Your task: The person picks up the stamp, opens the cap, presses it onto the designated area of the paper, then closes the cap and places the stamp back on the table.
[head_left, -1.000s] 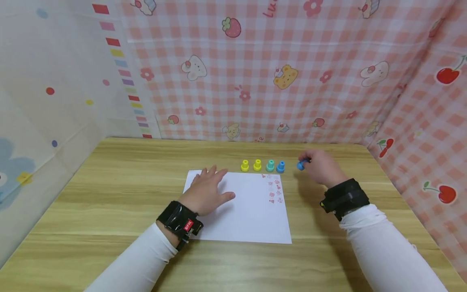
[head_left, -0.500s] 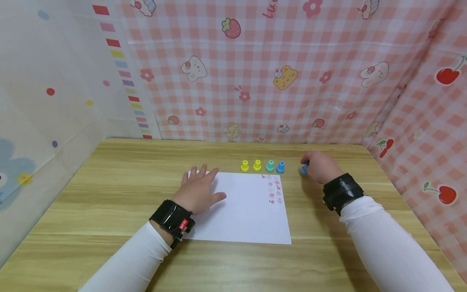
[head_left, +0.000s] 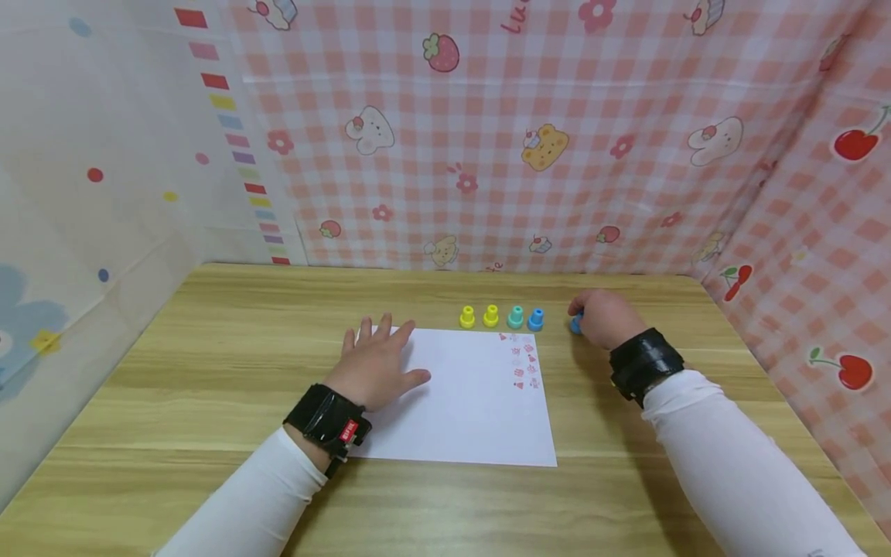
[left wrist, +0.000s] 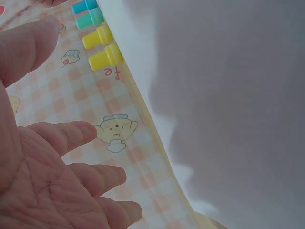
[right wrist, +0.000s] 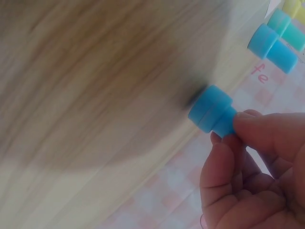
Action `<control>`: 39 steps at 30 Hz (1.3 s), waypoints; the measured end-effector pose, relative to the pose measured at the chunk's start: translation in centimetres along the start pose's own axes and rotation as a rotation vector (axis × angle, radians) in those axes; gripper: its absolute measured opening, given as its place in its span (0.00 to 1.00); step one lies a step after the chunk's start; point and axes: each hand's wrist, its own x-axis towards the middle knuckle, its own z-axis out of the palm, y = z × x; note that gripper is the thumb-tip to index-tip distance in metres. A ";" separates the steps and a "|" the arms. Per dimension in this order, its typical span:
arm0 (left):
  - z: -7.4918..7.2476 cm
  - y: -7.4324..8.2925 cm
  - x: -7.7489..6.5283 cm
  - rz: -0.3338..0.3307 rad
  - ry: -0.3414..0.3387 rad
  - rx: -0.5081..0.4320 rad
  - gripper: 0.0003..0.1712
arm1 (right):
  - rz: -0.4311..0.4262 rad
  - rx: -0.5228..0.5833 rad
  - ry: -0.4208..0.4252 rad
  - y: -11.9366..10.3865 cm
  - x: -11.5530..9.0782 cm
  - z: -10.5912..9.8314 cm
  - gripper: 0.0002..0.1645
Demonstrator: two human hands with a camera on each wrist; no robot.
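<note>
My right hand (head_left: 607,319) pinches a blue toy stamp (right wrist: 209,109) by its narrow top, between thumb and fingers. In the right wrist view the stamp's wide base is right at the wood, over a small dark shadow. The left hand (head_left: 371,370) is spread with straight fingers over the left part of a white sheet of paper (head_left: 473,418). Small red stamped pictures (head_left: 524,360) fill the sheet's upper right corner. Along its far edge stand two yellow stamps (head_left: 479,317), a teal stamp (head_left: 515,317) and another blue stamp (head_left: 535,319), all upright.
All this lies on a wood-grain table (head_left: 209,348). A pink checked cloth (head_left: 404,178) hangs behind it and along the right side, and a white dotted cloth (head_left: 139,224) hangs at the left. Each wrist wears a black camera band (head_left: 646,363).
The right hand has brought the blue stamp down to the table, from tilted to nearly upright. My left hand has slid a little to the left over the paper.
</note>
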 end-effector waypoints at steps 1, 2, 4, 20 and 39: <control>0.0 0.0 0.0 0.000 0.000 0.001 0.48 | -0.002 -0.002 0.001 0.0 0.1 0.0 0.14; 0.0 0.0 0.0 0.001 -0.001 0.000 0.48 | -0.006 -0.005 -0.001 0.0 0.1 0.1 0.14; -0.1 0.0 0.0 -0.001 -0.003 -0.009 0.48 | -0.011 -0.006 -0.008 -0.1 0.2 0.2 0.14; -0.3 -0.1 -0.4 -0.006 -0.017 -0.040 0.49 | -0.002 -0.025 -0.042 -0.3 0.4 0.2 0.15; -0.1 -0.2 -0.3 -0.021 -0.019 -0.067 0.48 | -0.085 -0.094 0.022 -4.0 1.1 1.5 0.19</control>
